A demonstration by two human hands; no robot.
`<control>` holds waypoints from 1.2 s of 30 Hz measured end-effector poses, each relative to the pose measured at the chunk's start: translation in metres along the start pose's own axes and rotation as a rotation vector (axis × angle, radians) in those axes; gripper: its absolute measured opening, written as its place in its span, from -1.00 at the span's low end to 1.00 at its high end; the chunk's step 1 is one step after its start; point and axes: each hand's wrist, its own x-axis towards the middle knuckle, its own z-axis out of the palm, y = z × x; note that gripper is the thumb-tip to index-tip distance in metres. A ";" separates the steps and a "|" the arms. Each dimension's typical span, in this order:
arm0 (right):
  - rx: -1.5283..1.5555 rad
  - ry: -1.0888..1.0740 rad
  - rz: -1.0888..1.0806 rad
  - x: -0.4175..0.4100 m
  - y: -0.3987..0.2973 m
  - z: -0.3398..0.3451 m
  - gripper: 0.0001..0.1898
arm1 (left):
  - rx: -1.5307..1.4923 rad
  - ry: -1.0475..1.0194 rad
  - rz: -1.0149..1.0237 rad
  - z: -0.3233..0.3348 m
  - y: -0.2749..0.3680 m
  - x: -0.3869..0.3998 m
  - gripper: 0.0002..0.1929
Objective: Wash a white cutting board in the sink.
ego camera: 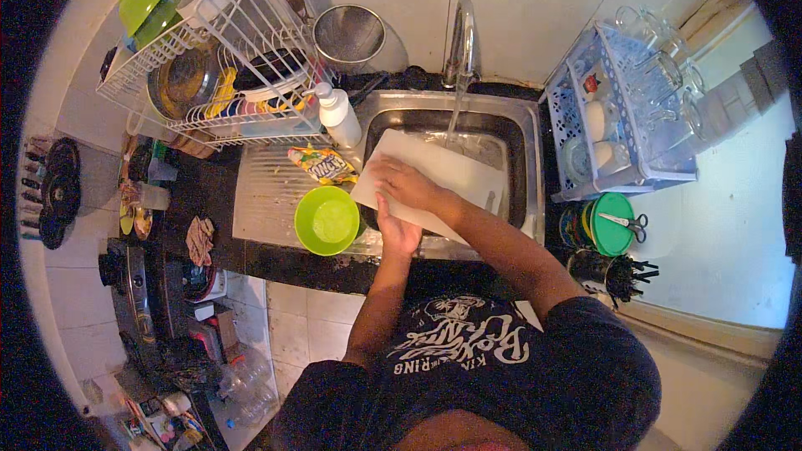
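A white cutting board [432, 169] lies tilted over the steel sink [532, 200]. My left hand [399, 230] supports its near left edge, with the palm turned up and part of the hand under the board. My right hand [404, 183] lies flat on the board's upper face near its left end, that arm crossing over the board. Water runs from the chrome faucet [464, 37] behind the board's far edge. Left of my left hand, a green bowl [327, 220] with whitish, foamy-looking contents stands on the ribbed drainboard. A crumpled yellow packet [322, 165] lies behind the bowl.
A white pump bottle [339, 114] stands behind the packet, beside a loaded white wire dish rack [250, 131]. A round strainer [349, 34] hangs at the wall. On the right are a plastic shelf [589, 188] with glasses, a green lid [612, 223] and scissors [626, 224]. A cloth [200, 240] lies left.
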 end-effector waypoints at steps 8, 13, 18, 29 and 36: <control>-0.100 -0.088 -0.129 -0.061 -0.005 -0.066 -0.86 | -0.034 -0.133 0.027 -0.015 0.020 0.004 -0.36; -0.501 0.163 0.163 -0.045 0.033 -0.075 -0.79 | 0.003 -0.067 -0.019 -0.004 0.015 -0.003 -0.36; -0.655 0.256 0.532 -0.028 0.055 -0.053 -0.74 | 0.071 -0.063 -0.046 0.006 0.001 -0.005 -0.37; 0.033 -0.141 -0.193 -0.112 -0.028 -0.064 -0.52 | 0.083 -0.049 0.069 -0.006 0.020 0.006 -0.36; -0.262 0.236 0.414 -0.103 0.036 -0.096 -0.64 | -0.002 -0.094 0.020 0.007 0.016 0.000 -0.42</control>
